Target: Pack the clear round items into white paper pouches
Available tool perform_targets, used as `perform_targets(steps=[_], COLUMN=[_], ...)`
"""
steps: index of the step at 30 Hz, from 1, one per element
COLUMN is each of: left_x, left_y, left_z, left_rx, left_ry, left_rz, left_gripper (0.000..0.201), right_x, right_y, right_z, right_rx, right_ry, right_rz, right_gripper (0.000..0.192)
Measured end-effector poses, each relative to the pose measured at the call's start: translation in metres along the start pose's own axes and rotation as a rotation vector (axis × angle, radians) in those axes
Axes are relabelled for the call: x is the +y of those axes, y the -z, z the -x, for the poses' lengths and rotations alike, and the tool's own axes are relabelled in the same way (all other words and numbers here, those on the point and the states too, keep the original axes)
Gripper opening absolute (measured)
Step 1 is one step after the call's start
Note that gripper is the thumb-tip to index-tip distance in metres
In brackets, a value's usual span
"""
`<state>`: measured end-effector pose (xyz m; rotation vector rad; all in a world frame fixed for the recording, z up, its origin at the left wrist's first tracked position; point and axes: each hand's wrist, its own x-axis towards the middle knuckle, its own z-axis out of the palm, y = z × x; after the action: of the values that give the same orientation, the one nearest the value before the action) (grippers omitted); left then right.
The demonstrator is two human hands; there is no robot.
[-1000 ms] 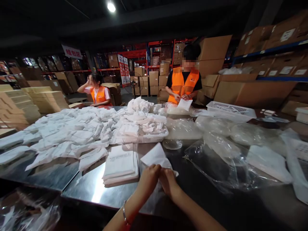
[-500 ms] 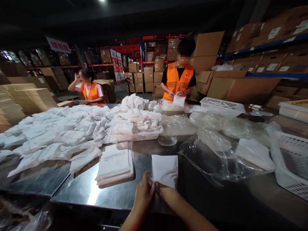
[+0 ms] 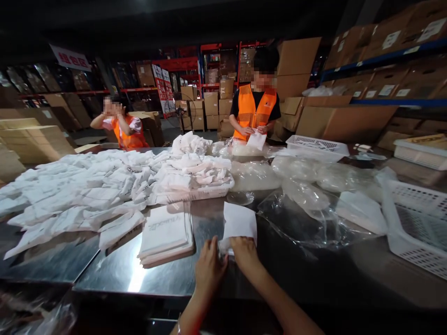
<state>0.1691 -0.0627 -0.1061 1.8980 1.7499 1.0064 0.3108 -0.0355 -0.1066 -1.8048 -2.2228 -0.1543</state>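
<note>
A white cloth-like bag [image 3: 240, 221] lies flat on the metal table [image 3: 167, 281] in front of me. My right hand [image 3: 244, 255] has its fingers curled over the near end of the bag; the fingertips are hidden, and I cannot tell whether they are inside the opening. At the near left corner, my left hand [image 3: 210, 266] is closed on the edge, where something clear and crinkled shows between the hands. To the left of my hands sits a neat stack of flat white bags [image 3: 166, 232] with dark print on the top one.
Filled white bags [image 3: 80, 190] heap over the left side, some in a white basket [image 3: 199, 194]. Clear plastic packs [image 3: 296, 174] and a clear sheet spread right, beside another white basket [image 3: 415, 223]. Across the table, a co-worker in an orange vest [image 3: 254, 111] handles a white bag; another sits left.
The bag and both hands have moved a little away from me. My right hand has shifted further over the bag's near end. The seated co-worker has raised both hands to the head.
</note>
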Motion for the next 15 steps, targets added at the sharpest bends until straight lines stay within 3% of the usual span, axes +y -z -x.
perform_targets(steps=[3,4,8,15], left_x=[0.01,0.011,0.002,-0.002], left_y=[-0.003,-0.004,-0.006,-0.01], left_z=[-0.018,-0.024,-0.037,-0.026], left_rx=[-0.012,-0.039,-0.12,-0.197], left_ry=[0.03,0.055,0.156,0.357], left_rz=[0.19,0.261,0.488,0.852], left_gripper=[0.016,0.014,0.03,0.054], right_x=[-0.007,-0.008,-0.012,-0.023], right_y=[0.005,0.006,0.009,0.004], right_z=[0.01,0.013,0.024,0.033], right_rx=[0.049,0.071,0.178,0.486], right_ry=[0.017,0.035,0.117,0.138], right_rz=[0.01,-0.004,-0.118,-0.316], right_gripper=[0.027,0.03,0.028,0.022])
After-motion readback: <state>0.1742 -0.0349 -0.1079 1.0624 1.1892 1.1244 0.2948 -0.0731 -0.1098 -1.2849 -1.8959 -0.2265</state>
